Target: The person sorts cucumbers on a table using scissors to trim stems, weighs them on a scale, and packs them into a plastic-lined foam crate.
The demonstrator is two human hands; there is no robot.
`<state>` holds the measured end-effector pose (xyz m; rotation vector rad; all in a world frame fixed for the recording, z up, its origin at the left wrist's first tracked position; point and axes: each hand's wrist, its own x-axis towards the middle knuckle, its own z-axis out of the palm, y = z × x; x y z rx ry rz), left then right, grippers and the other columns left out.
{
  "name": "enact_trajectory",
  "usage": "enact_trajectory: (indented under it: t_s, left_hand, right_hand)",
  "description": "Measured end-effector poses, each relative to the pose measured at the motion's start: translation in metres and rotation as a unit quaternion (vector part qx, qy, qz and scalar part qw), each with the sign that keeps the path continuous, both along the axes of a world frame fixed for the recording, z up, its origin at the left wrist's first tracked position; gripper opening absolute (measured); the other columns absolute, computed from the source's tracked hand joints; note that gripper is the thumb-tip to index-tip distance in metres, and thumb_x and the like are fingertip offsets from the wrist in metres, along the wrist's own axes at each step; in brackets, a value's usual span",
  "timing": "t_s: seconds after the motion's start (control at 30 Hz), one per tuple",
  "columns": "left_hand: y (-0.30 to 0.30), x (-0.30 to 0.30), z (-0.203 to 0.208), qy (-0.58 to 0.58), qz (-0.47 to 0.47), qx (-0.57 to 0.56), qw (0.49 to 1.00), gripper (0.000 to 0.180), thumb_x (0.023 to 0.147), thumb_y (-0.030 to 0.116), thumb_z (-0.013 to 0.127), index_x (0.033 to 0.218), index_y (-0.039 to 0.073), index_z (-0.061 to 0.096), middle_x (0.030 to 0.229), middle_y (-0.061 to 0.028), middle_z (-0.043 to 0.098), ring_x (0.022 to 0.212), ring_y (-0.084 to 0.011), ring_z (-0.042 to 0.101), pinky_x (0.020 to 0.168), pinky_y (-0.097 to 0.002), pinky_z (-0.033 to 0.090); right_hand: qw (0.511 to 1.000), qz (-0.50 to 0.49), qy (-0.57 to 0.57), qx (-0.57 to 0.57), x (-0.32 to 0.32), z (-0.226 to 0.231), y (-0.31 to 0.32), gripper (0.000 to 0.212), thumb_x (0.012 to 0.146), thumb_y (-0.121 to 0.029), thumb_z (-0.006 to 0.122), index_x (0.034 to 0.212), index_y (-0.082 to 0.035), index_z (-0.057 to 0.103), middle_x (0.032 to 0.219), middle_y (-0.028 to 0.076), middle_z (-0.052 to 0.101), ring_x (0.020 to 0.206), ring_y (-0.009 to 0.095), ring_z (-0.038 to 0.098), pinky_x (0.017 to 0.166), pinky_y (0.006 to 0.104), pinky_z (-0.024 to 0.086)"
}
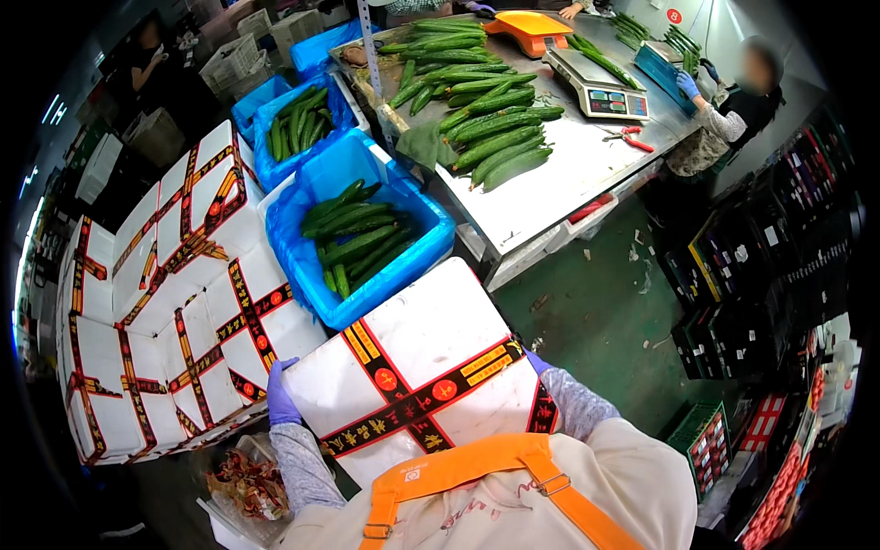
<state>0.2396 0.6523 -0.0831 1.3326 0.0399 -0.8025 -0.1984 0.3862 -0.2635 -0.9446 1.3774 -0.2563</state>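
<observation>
A white foam box (438,307), crossed with black, red and yellow printed tape, is held against my front, tilted in view. My left hand (281,396), in a purple glove, grips its left side. On the opposite side my right hand (537,364), gloved the same way, holds the box; most of its fingers are hidden behind the edge. Just beyond the box stands a blue-lined crate (424,246) with cucumbers (353,229) inside. To my left rises a stack of similar taped foam boxes (147,302).
A metal table (495,215) ahead carries rows of cucumbers (495,119), a scale (596,87), an orange-topped scale (527,32) and red-handled pliers (632,139). A person (724,124) works at its right. Dark stacked crates (733,257) line the right; a scrap bin (247,486) sits low left.
</observation>
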Motion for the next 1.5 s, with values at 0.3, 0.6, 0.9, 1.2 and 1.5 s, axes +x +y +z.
enact_trajectory:
  t_s: [0.3, 0.6, 0.9, 1.2, 1.5]
  left_hand:
    - [-0.007, -0.010, -0.030, -0.035, -0.003, 0.033, 0.999, 0.039, 0.096, 0.035, 0.050, 0.103, -0.001, 0.063, 0.102, -0.0114, 0.066, 0.096, -0.0202, 0.062, 0.090, -0.0331, 0.048]
    - [-0.015, -0.024, -0.057, -0.030, 0.093, 0.030, 0.995, 0.033, 0.091, 0.029, 0.061, 0.111, 0.003, 0.063, 0.107, -0.0091, 0.064, 0.101, -0.0195, 0.059, 0.095, -0.0331, 0.043]
    - [-0.102, -0.154, -0.012, -0.592, -0.071, 0.328, 0.733, 0.083, 0.073, 0.028, 0.079, 0.139, 0.000, 0.037, 0.137, -0.0218, 0.043, 0.127, -0.0380, 0.039, 0.105, -0.0442, 0.034]
    - [-0.159, -0.242, -0.031, -0.558, -0.315, 0.505, 0.578, 0.104, 0.068, 0.063, 0.067, 0.147, 0.006, 0.027, 0.153, -0.0232, 0.016, 0.141, -0.0460, 0.007, 0.111, -0.0624, 0.000]
    - [-0.169, -0.235, -0.006, -0.498, -0.355, 0.512, 0.603, 0.107, 0.070, 0.072, 0.060, 0.147, 0.007, 0.024, 0.151, -0.0262, 0.018, 0.141, -0.0484, 0.003, 0.110, -0.0633, -0.002]
  right_hand:
    - [0.976, 0.175, 0.126, -0.025, -0.027, -0.025, -0.044, 0.043, 0.092, -0.040, 0.050, 0.112, -0.004, 0.063, 0.109, 0.015, 0.065, 0.095, 0.027, 0.063, 0.091, 0.0364, 0.047]
    - [0.741, 0.516, 0.223, -0.368, -0.032, -0.083, -0.098, 0.027, 0.088, -0.028, 0.056, 0.101, -0.005, 0.063, 0.099, 0.019, 0.064, 0.090, 0.032, 0.062, 0.083, 0.0413, 0.049]
    - [0.921, 0.044, -0.089, -0.376, -0.053, 0.085, -0.220, 0.040, 0.090, 0.000, 0.052, 0.130, 0.000, 0.051, 0.117, 0.012, 0.060, 0.106, 0.022, 0.058, 0.092, 0.0313, 0.046]
    - [0.654, 0.049, 0.350, -0.669, -0.097, 0.221, -0.519, 0.052, 0.079, -0.010, 0.059, 0.130, -0.007, 0.052, 0.127, 0.017, 0.054, 0.119, 0.033, 0.051, 0.102, 0.0391, 0.040]
    - [0.665, 0.308, 0.415, -0.539, -0.087, 0.178, -0.586, 0.015, 0.081, -0.017, 0.054, 0.083, -0.011, 0.067, 0.084, 0.015, 0.068, 0.077, 0.035, 0.065, 0.070, 0.0447, 0.051]
